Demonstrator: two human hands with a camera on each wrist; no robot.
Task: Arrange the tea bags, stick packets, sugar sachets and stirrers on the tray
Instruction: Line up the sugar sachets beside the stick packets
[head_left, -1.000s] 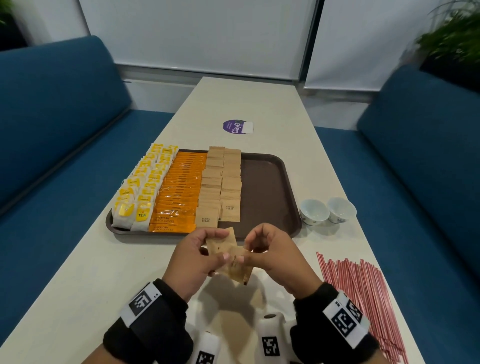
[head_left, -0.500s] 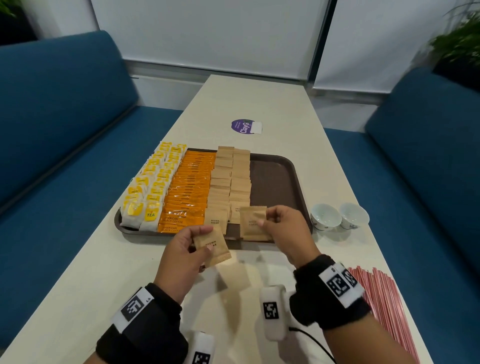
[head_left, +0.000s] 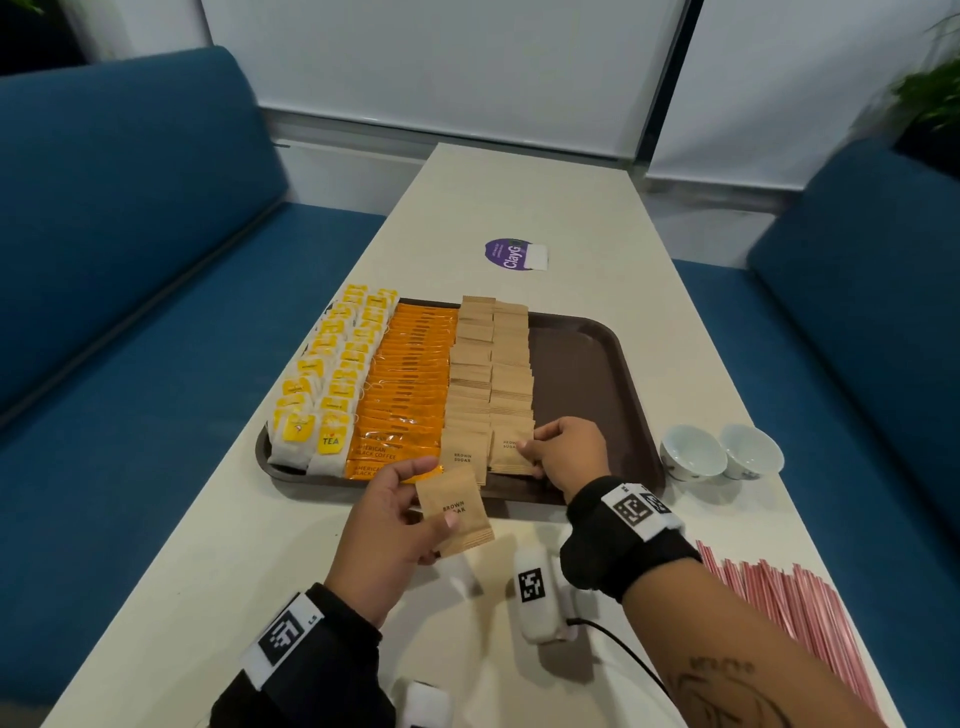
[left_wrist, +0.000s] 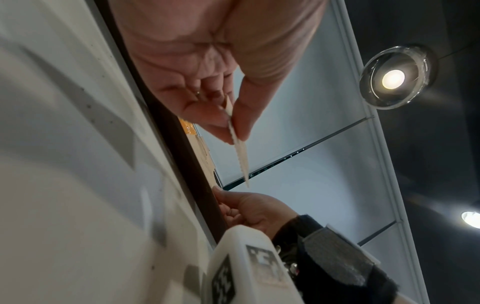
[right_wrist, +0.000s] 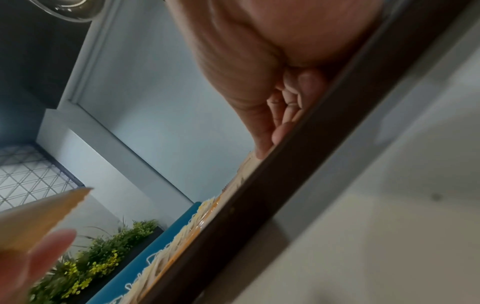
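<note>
Now split from one shared pinch: right hand (head_left: 563, 449) pinching a sugar sachet (head_left: 511, 449) onto tray (head_left: 587, 364) at 6 o'clock; left hand (head_left: 387, 525) grip pinching spare sachet (head_left: 457, 512) above surface (head_left: 519, 187). Stirrers (head_left: 789, 613) unplaced.

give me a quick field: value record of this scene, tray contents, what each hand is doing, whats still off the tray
tray: brown, right part bare
tea bags: two columns, far left
coffee stick packets: orange column beside the tea
sugar sachets: two columns right of the coffee
left hand: pinches one loose sachet at the tray's near edge
right hand: pinches the front sachet of the right sugar column
stirrers: on the table, off the tray
cups: two, right of the tray
</note>
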